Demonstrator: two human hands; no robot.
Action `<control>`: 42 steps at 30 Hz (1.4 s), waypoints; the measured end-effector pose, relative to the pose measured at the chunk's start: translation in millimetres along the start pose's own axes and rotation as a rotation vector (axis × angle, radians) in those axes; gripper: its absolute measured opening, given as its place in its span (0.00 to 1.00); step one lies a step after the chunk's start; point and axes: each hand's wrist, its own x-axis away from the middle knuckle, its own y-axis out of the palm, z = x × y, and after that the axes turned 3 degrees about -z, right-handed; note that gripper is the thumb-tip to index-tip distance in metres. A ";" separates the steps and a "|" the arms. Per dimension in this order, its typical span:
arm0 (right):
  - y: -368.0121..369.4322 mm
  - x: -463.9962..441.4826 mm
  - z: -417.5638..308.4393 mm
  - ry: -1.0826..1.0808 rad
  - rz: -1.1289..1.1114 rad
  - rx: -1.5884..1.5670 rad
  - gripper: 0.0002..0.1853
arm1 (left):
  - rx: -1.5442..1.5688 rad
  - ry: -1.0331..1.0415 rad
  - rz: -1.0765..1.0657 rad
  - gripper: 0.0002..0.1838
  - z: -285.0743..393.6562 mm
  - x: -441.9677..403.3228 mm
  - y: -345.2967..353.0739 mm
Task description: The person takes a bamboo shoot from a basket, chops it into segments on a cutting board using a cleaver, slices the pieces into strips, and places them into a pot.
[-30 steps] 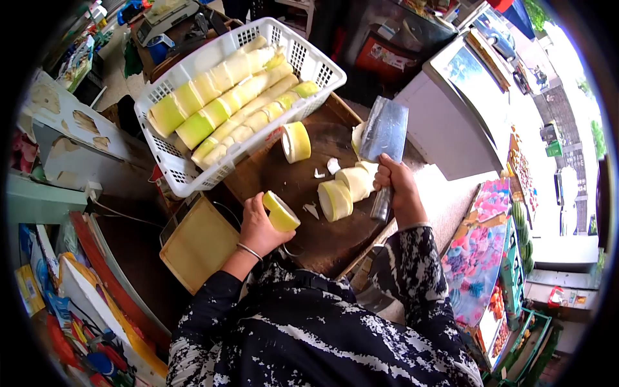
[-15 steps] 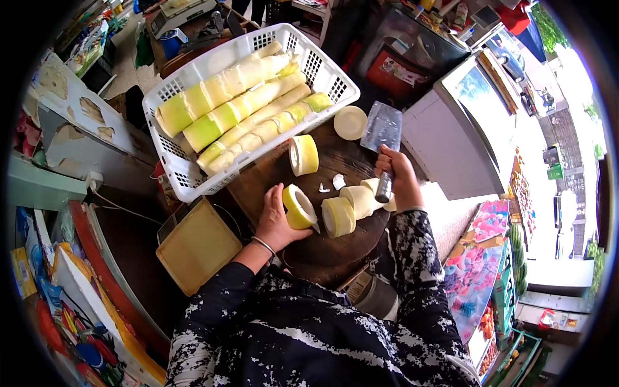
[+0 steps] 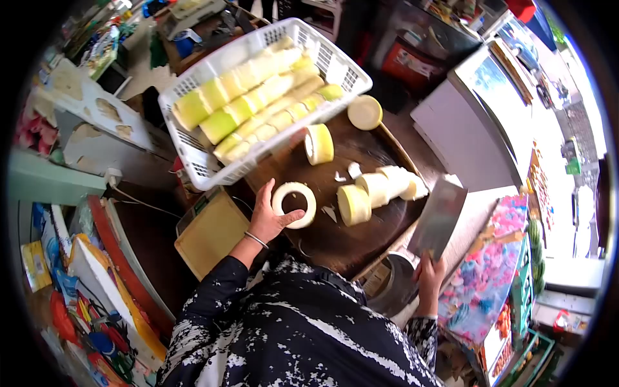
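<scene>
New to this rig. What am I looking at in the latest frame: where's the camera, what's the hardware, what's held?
No machine here: just a person's two bare hands. The single camera is worn on the head, looking forward and down, so the person's patterned sleeves show too.

The left hand holds a pale, hollow, ring-shaped cut piece. The right hand grips a broad, rectangular metal cleaver, its blade at the right side of the dark brown wooden board.

On the board lie short, pale yellow cut pieces and small white scraps. Beyond, a white plastic basket holds long, yellow-green stalks.
</scene>
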 end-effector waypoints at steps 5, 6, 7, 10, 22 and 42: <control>27.0 17.2 17.6 -0.016 0.027 -0.083 0.05 | 0.393 -0.099 0.325 0.42 -11.9 -39.3 -17.5; 30.7 18.8 15.1 -0.015 0.054 -0.104 0.05 | 0.814 -0.105 0.225 0.40 8.2 -48.2 -27.4; 32.1 16.0 17.4 -0.032 0.047 -0.112 0.05 | 0.822 -0.188 0.172 0.43 21.3 -53.4 -41.9; 33.1 9.9 24.6 -0.027 0.051 -0.150 0.06 | 1.260 -0.613 0.151 0.56 11.6 -65.2 -44.6; 43.6 23.1 19.7 -0.032 0.102 -0.160 0.04 | 1.847 -0.436 0.294 0.09 12.9 -96.8 -44.6; 2.3 45.7 55.7 -0.687 -0.159 0.553 0.16 | 1.468 -0.468 -0.066 0.26 3.1 -81.5 -78.4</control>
